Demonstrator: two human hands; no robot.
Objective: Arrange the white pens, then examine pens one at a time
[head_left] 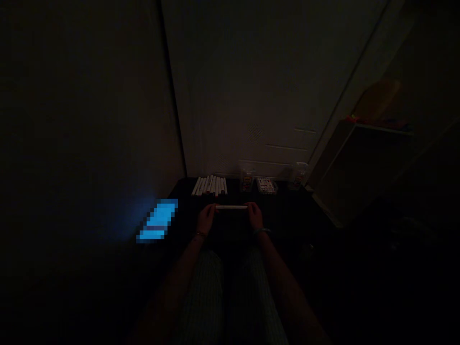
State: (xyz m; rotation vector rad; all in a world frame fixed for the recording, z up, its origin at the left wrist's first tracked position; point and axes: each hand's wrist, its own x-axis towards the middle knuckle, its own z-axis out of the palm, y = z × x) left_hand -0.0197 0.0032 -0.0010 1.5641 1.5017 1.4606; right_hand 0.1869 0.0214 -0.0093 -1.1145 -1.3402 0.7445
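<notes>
A slim white marker pen (231, 207) is held level between my two hands, above the dark tabletop (230, 227). My left hand (207, 216) pinches its left end, and my right hand (255, 215) pinches the right end. Just beyond, a row of several white markers (210, 185) lies side by side, some with dark or reddish ends. Behind my right hand sits a clear case (266, 185) packed with markers seen end-on. The light is very dim, so fine print and fingertips are hard to make out.
Two clear plastic containers with labels, one (247, 180) left of the case and another (297, 176) to its right, stand by the back wall (273, 96). A bright, pixelated blue screen (158, 221) is at the left. A wooden shelf unit (359, 158) rises at the right.
</notes>
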